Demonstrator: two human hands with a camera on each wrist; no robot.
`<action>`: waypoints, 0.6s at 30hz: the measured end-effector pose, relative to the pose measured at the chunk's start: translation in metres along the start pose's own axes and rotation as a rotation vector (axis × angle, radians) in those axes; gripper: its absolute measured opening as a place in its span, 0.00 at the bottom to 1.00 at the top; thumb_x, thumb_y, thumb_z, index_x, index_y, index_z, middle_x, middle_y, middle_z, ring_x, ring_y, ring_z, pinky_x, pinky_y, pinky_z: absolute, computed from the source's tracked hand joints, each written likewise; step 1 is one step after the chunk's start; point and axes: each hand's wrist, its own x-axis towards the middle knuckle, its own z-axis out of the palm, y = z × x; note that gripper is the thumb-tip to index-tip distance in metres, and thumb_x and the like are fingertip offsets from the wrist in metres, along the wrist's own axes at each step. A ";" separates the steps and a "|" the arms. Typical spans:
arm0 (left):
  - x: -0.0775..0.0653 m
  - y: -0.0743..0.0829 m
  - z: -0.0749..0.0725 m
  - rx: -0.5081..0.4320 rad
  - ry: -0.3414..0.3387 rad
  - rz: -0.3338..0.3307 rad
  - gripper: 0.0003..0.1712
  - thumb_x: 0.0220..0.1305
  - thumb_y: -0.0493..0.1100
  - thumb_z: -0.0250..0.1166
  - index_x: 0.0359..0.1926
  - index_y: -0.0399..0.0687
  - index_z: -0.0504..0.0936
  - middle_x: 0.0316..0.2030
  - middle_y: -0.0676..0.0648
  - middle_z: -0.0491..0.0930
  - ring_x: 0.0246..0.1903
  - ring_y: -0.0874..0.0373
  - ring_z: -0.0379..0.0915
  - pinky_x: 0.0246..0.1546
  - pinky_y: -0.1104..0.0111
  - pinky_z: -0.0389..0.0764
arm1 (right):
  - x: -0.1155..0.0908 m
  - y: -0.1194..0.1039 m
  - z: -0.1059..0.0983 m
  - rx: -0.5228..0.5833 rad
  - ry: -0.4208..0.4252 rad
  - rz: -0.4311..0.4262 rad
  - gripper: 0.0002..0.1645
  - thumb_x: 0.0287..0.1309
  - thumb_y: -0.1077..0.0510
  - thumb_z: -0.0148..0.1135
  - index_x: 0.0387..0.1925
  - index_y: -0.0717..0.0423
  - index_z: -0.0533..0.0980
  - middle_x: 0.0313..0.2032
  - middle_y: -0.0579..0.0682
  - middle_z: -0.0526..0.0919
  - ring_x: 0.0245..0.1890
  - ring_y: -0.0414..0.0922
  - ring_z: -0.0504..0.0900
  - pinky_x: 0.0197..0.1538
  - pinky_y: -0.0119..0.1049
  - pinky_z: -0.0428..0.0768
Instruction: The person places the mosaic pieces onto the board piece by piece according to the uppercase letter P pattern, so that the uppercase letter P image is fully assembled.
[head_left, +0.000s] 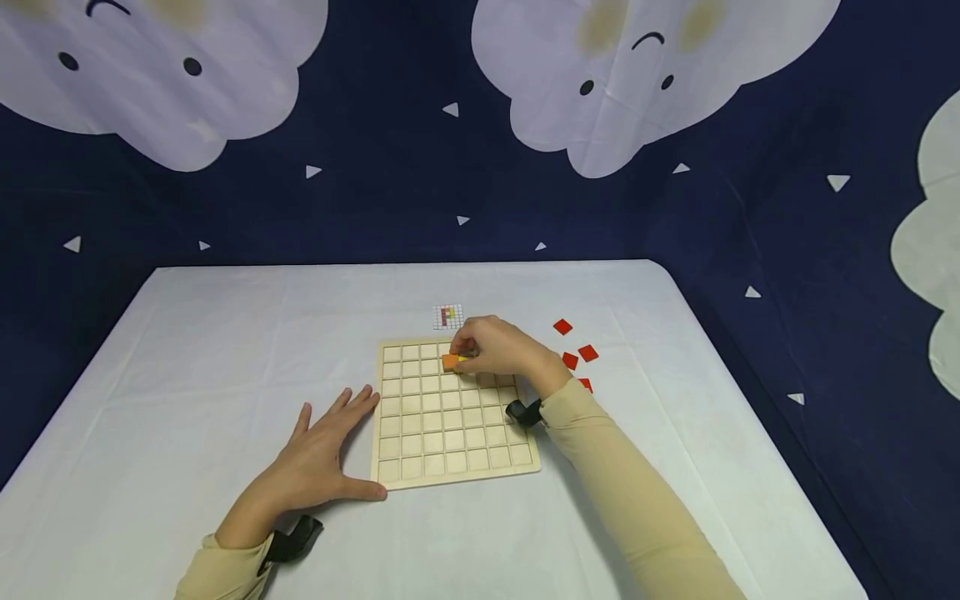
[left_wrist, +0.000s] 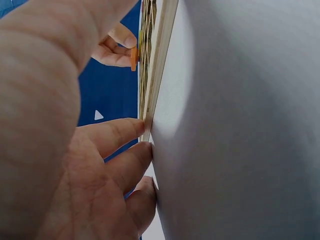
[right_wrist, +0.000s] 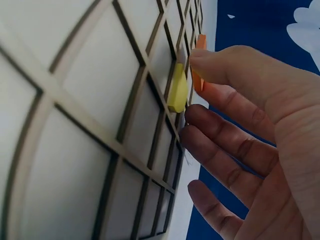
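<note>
A pale wooden grid board lies on the white-covered table. My right hand is over its far part and pinches an orange square tile between thumb and index finger, the tile tilted up close over the cells. Beside it a yellow tile sits in a cell of the grid, partly hidden by my fingers in the head view. My left hand lies spread at the board's left side, fingertips and thumb right at its edge; in the left wrist view its fingers touch the rim.
Several red square tiles lie loose to the right of the board, one partly behind my right forearm. A small printed pattern card with coloured squares lies beyond the far edge. A dark blue cloth with clouds hangs behind the table.
</note>
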 end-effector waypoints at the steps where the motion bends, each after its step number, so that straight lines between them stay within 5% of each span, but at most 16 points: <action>1: 0.000 0.000 0.000 0.002 0.001 0.001 0.79 0.33 0.69 0.89 0.84 0.47 0.62 0.84 0.41 0.58 0.84 0.31 0.48 0.75 0.21 0.34 | 0.001 0.000 0.001 -0.007 -0.002 0.004 0.13 0.65 0.52 0.77 0.48 0.52 0.88 0.46 0.47 0.87 0.46 0.41 0.85 0.55 0.37 0.85; 18: -0.001 0.000 0.001 0.007 -0.002 -0.001 0.79 0.33 0.71 0.88 0.84 0.49 0.62 0.84 0.41 0.59 0.84 0.31 0.48 0.75 0.21 0.35 | 0.003 -0.006 0.009 -0.047 0.029 0.047 0.12 0.64 0.53 0.77 0.47 0.51 0.89 0.46 0.46 0.87 0.44 0.42 0.81 0.54 0.40 0.82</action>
